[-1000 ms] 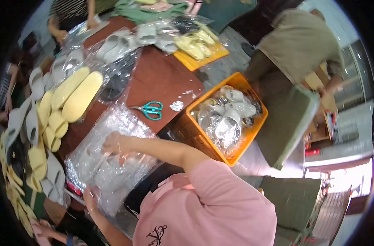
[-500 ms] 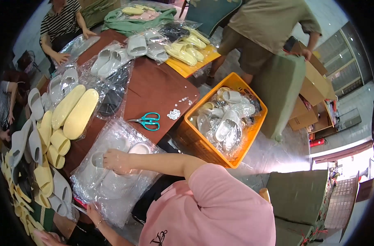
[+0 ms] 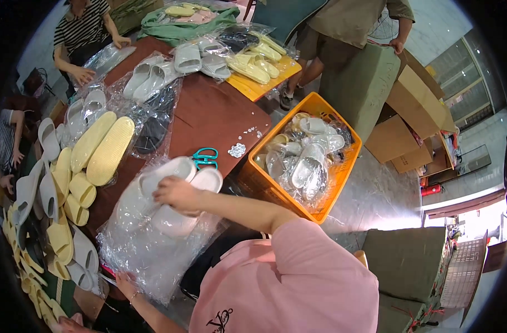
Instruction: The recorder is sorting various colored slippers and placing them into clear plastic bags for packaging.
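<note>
A pair of pale grey-white slide slippers [image 3: 208, 180] lies partly within a clear plastic bag [image 3: 148, 272] at the table's near side. Over the slippers my right hand [image 3: 178, 195] is closed, its fingers bent around them. My left hand [image 3: 127, 286], with a bracelet at its wrist, grips the bag's lower left edge; its fingertips are partly hidden. Just beyond the slippers lie teal-handled scissors [image 3: 205, 157], their blades covered by the bag and slippers.
An orange crate [image 3: 259, 178] of bagged slippers stands right of the brown table [image 3: 214, 116]. Yellow slippers [image 3: 110, 152] and grey ones crowd the left. Small clear pieces [image 3: 237, 150] lie near the scissors. One person sits far left; another stands beyond the crate beside a green bale [image 3: 356, 91].
My right hand has moved right and slightly away from me, and the slippers now reach farther past the bag toward the scissors. The standing person and the green bale have shifted left.
</note>
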{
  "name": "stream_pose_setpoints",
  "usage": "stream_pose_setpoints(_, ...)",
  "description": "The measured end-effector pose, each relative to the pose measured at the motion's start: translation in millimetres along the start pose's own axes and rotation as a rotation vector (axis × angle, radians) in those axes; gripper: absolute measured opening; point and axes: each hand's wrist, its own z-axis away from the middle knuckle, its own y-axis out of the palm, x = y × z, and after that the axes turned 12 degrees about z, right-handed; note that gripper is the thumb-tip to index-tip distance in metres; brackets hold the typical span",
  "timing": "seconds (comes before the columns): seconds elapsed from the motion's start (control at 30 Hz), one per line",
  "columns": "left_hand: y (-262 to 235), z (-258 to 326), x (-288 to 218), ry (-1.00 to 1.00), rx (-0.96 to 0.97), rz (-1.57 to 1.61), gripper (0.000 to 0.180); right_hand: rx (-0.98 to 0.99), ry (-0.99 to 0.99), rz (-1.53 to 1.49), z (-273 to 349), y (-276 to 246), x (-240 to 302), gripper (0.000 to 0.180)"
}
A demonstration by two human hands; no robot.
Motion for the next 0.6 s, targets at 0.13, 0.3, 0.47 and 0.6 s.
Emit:
stream_pose_setpoints(0.13, 4, -10, 6, -0.081, -0.001, 0.078, 0.02, -0.07, 0.23, 0.46, 19, -47, -45, 0.016)
stream_pose_setpoints(0.3, -7, -20, 10, -0.295, -0.051, 0.376, 0.011, -0.39, 0.461, 0.277, 10, -115, -74, 0.021)
stream_pose_setpoints(0.47, 50, 3, 3, -0.111, 0.002, 0.043, 0.013, -0.538, 0.367, -0.038, -33, -142, -29, 0.022)
stream_pose_setpoints(0.6, 21, 3, 10, -0.03, 0.137, 0.02, 0.011, -0.285, 0.217, -0.254, -66, -95, 43, 0.019)
